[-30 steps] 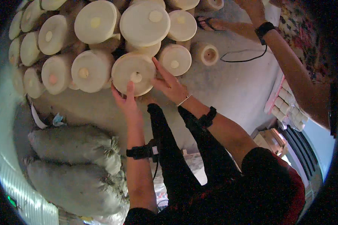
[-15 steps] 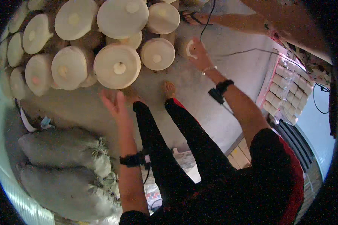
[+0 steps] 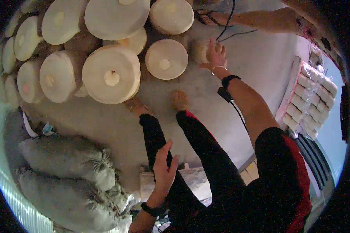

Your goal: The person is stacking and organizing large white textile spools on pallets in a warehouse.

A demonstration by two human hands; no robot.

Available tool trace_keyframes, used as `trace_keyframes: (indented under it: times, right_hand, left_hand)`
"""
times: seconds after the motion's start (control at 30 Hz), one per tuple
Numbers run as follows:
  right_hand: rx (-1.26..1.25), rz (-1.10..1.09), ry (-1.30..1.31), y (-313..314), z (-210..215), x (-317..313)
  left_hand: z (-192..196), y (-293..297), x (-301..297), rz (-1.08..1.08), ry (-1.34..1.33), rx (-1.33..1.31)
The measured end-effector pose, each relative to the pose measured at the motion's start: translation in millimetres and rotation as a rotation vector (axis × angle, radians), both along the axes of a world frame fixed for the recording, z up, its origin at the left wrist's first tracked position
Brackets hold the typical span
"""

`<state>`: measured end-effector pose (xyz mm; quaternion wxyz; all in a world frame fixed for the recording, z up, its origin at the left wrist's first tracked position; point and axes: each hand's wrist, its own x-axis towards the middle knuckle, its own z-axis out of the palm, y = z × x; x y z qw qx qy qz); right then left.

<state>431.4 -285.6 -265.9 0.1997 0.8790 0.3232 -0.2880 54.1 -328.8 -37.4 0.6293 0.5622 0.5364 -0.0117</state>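
My right hand (image 3: 217,58) reaches out to the far side with its fingers spread and holds nothing that I can see. It is beside a small pale cylinder (image 3: 199,50) on the floor; whether they touch is unclear. My left hand (image 3: 165,169) hovers over my left thigh, thumb apart from the fingers, with nothing in it. Stacks of big cream round rolls fill the far left. The nearest roll (image 3: 112,79) has a pale round core at its centre, and a smaller roll (image 3: 166,59) lies to its right.
Two stuffed grey sacks (image 3: 62,157) lie at the left. A plastic-wrapped stack of pale blocks (image 3: 309,99) is at the right. A black cord (image 3: 230,17) crosses the floor near another person's sandalled foot (image 3: 214,18). My bare feet stand near the rolls.
My left hand has drawn back from the nearest large roll toward my body. My right hand has shifted slightly right, and the pale ring-shaped face by its fingers no longer shows.
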Motion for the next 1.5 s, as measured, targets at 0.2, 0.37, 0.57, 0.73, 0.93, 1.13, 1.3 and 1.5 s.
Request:
trace_keyframes:
  times: [0.2, 0.37, 0.57, 0.73, 0.93, 1.13, 1.3, 1.5]
  right_hand:
    - [0.133, 0.184, 0.019, -36, 16, 21]
    - [0.531, -0.264, 0.752, -95, 107, 15]
    - [0.387, -0.875, 1.447, -105, 208, -42]
    - [0.430, -0.929, 1.607, -77, 225, -54]
    - [0.755, -0.761, 1.297, -27, 202, -81]
    - [0.887, -0.701, 1.089, 46, 164, -69]
    - [0.987, -0.566, 1.042, 70, 123, -72]
    - [1.023, -0.655, 1.037, 75, 114, -71]
  left_hand:
    - [-23, -13, -10, 0.200, -0.092, -0.286]
    - [-43, 30, 9, 0.453, -0.200, -0.733]
    - [-54, 31, 57, 0.693, -0.543, -1.219]
    - [-40, 45, 45, 0.712, -0.469, -1.083]
    - [-33, 109, 97, 0.605, -0.455, -0.628]
    - [-57, 168, 156, 0.649, -0.440, -0.339]
    - [-92, 180, 161, 0.500, -0.372, -0.102]
    - [-104, 171, 168, 0.703, -0.330, -0.231]
